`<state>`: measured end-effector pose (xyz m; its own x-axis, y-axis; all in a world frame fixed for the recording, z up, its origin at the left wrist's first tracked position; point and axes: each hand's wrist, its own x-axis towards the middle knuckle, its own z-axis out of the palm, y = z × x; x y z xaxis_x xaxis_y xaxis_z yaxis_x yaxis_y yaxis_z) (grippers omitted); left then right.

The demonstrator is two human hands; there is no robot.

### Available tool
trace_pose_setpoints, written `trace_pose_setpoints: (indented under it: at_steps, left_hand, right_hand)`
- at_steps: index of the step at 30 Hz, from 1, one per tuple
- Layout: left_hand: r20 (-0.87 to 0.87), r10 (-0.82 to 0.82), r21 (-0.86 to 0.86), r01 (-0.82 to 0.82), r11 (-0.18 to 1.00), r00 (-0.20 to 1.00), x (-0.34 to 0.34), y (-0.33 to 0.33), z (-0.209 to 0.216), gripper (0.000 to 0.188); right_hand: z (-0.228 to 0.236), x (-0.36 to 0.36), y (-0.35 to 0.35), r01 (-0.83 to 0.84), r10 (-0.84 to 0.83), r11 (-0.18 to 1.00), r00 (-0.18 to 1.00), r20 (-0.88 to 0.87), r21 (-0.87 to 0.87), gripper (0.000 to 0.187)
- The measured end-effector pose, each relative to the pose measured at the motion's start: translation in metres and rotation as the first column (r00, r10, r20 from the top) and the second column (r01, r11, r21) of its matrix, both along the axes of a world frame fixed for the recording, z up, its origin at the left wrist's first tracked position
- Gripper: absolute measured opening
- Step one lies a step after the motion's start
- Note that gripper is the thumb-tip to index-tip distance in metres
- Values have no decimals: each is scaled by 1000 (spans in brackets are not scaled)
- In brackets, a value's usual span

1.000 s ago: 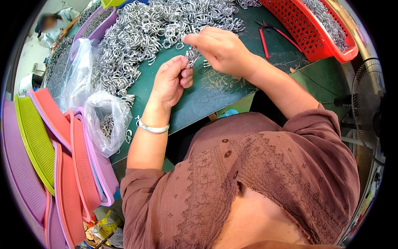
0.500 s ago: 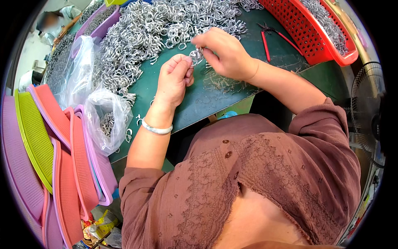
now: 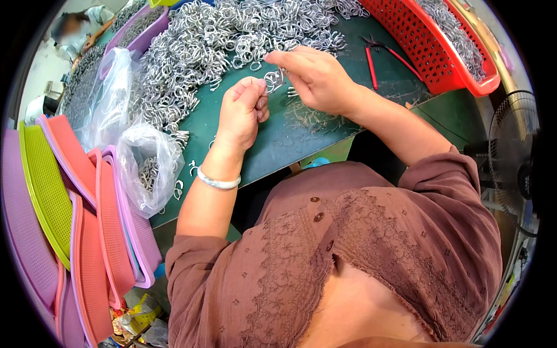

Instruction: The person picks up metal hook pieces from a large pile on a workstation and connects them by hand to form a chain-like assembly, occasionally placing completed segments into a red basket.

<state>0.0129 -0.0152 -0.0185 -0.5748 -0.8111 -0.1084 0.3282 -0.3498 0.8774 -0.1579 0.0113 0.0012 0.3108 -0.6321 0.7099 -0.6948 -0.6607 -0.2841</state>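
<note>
Over the green tabletop (image 3: 264,145), my left hand (image 3: 243,110) pinches a small silver metal ring (image 3: 274,81) between thumb and fingertips. My right hand (image 3: 319,81) comes from the right, its bent fingers closed at the ring's other side. The right fingertips partly cover the ring, so its exact shape there is hidden. Just beyond both hands lies a large heap of similar silver rings (image 3: 197,49), many of them open loops. A few loose rings (image 3: 178,188) rest near my left forearm, which wears a pale bangle (image 3: 218,179).
Red-handled pliers (image 3: 372,68) lie right of the heap, beside a red perforated basket (image 3: 432,64) of metal pieces. A clear plastic bag (image 3: 165,174) with rings stands at left, near stacked coloured baskets (image 3: 96,261). A fan (image 3: 510,145) is far right; another person (image 3: 81,29) sits far left.
My right hand has shifted slightly down and right, and its fingers are held closer together. The ring has turned a little; my left hand keeps nearly the same place.
</note>
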Motion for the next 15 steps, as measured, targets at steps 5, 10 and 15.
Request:
trace_pose_setpoints:
  at_steps: [5, 10, 15]
  left_hand:
    - [-45, 17, 64, -14, 998, 999, 0, -1, -1, 16]
    - [-11, -22, 35, 22, 999, 1000, 2, -3, -1, 15]
    - [-77, -11, 129, 21, 991, 997, 2, -1, 0, 15]
  right_hand:
    - [0, 7, 2, -67, -37, 944, 952, 305, 322, 32]
    - [0, 7, -2, -42, 27, 995, 987, 157, 92, 33]
    - [2, 7, 1, -36, 22, 981, 997, -76, -192, 33]
